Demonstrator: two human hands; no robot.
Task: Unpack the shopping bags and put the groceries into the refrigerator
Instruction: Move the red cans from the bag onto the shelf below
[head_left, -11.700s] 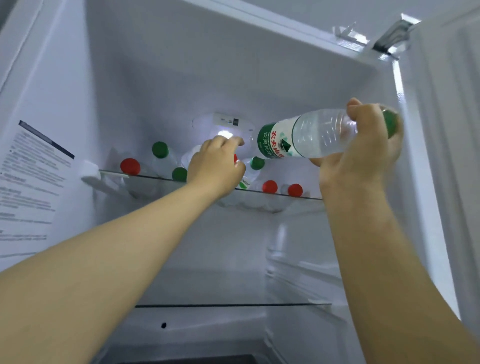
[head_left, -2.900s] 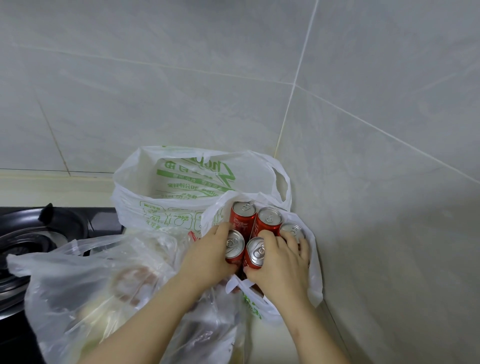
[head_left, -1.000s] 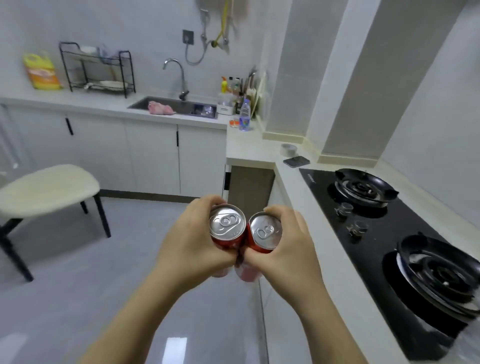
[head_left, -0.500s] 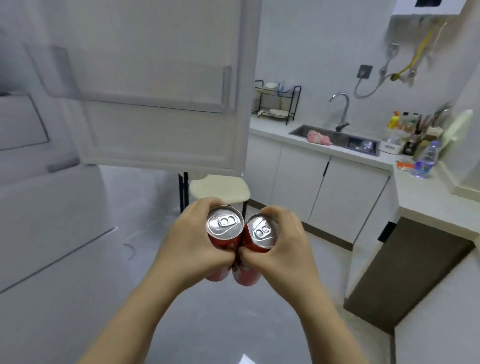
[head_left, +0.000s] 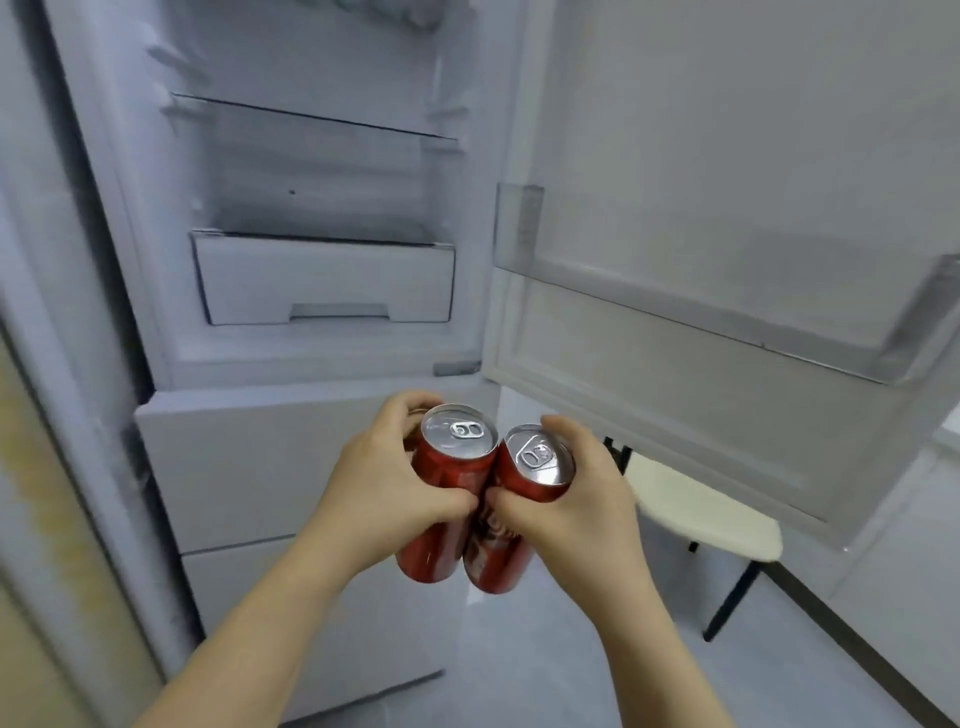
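Two red aluminium drink cans (head_left: 447, 483) with silver pull-tab tops stand upright, pressed side by side, in front of the open white refrigerator (head_left: 311, 364); they sit level with its lower drawer fronts and are not yet inside. The left hand (head_left: 384, 493) wraps the left can and the right hand (head_left: 576, 509) wraps the right one; the thumbs meet between them, so the hands are together and both clamped on the cans. A sliver of red behind the left fingers may be a further can, though I cannot tell. The carrying seems done and the placing is the step in hand. The next move calls for lifting the pair to a free level and setting them down upright, probably freeing one hand at a time so neither can slips. Inside, the clear glass shelf (head_left: 311, 122) shows nothing standing on its visible part; the white plastic drawer (head_left: 322, 283) below it is pushed shut, its contents hidden. The transparent door bin (head_left: 727, 312) on the swung-open door shows nothing through its wall. Blurred shapes at the top edge cannot be named.
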